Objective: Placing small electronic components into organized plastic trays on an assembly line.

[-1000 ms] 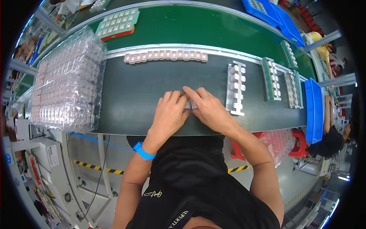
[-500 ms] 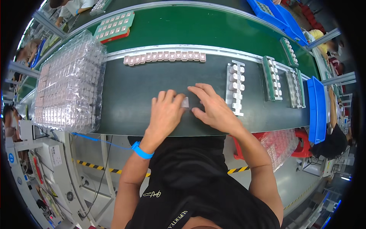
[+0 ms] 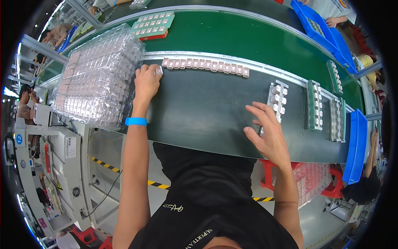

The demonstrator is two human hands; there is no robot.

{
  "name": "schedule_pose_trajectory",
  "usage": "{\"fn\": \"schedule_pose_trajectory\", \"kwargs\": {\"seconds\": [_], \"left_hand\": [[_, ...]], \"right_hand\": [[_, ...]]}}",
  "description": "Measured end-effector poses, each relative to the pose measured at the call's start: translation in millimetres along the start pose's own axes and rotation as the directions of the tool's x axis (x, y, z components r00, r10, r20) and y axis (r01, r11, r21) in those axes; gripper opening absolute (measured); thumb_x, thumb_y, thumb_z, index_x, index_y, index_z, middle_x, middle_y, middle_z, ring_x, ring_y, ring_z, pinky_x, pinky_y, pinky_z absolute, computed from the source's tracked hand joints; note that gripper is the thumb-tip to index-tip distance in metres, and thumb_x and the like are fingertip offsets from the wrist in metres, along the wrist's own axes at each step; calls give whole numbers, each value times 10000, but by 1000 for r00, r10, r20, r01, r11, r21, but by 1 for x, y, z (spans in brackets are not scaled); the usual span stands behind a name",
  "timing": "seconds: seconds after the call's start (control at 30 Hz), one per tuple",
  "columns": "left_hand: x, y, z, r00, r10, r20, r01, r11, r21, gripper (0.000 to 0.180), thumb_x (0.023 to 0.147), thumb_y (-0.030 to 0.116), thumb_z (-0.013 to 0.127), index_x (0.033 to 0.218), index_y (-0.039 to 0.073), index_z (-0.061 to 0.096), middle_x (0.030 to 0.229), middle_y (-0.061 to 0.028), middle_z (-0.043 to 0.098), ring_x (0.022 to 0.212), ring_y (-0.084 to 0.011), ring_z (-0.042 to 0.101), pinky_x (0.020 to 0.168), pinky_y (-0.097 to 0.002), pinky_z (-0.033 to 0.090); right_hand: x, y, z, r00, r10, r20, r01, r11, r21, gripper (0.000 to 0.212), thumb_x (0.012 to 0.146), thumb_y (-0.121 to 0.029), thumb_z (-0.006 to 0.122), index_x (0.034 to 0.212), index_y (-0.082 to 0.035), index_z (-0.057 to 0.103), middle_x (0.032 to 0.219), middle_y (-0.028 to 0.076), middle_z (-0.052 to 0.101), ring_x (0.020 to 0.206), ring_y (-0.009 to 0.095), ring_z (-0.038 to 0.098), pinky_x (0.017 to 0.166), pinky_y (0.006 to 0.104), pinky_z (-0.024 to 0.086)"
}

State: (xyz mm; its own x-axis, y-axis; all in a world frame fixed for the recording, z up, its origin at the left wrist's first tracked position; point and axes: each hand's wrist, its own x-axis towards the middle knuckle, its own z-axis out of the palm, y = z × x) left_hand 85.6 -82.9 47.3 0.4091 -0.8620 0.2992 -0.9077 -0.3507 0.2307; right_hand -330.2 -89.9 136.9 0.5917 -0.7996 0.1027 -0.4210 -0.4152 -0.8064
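Note:
My left hand point(image 3: 146, 83) pinches a small pale plastic case point(image 3: 159, 70) at the left end of a row of similar pinkish cases point(image 3: 205, 65). That row lies along the far metal rail of the dark work surface. A blue band circles my left wrist. Off to the right, my right hand point(image 3: 268, 135) hovers with its fingers apart and nothing between them. It is nearest to a metal fixture point(image 3: 271, 89) carrying several white rounded pieces point(image 3: 278, 99), and it hides the fixture's near end.
A stack of clear plastic trays point(image 3: 93, 83) stands left of my left hand. Two more fixtures point(image 3: 314, 106) sit at the right, beside a blue bin point(image 3: 355, 145). Beyond the rail, a green board of cases point(image 3: 154, 24) lies on the green belt point(image 3: 215, 31). Co-workers are across the belt.
My left hand has gone from the middle of the surface to the row's left end with the case. My right hand has shifted right, toward the fixture. The view has turned slightly.

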Motion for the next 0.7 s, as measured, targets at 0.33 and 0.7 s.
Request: {"fn": "schedule_pose_trajectory", "kwargs": {"seconds": [0.33,0.7], "left_hand": [[28,-31,19,995,90,43,-89,996,-28,460,915,124,662,1373,127,619,1363,-198,588,1292,-435,512,1075,-520,456],[0,-11,-3,990,49,-133,-56,997,-49,417,868,119,720,1284,121,689,1336,-200,616,1213,-421,580,1028,-488,496]], "right_hand": [[-14,11,-7,999,45,5,-45,999,-20,484,885,-114,726,1355,-68,620,1433,169,527,1206,347,592,957,404,522],[-18,8,-4,998,54,29,-52,997,-59,491,869,-114,723,1350,-78,627,1425,164,537,1266,361,566,1035,426,480]]}}
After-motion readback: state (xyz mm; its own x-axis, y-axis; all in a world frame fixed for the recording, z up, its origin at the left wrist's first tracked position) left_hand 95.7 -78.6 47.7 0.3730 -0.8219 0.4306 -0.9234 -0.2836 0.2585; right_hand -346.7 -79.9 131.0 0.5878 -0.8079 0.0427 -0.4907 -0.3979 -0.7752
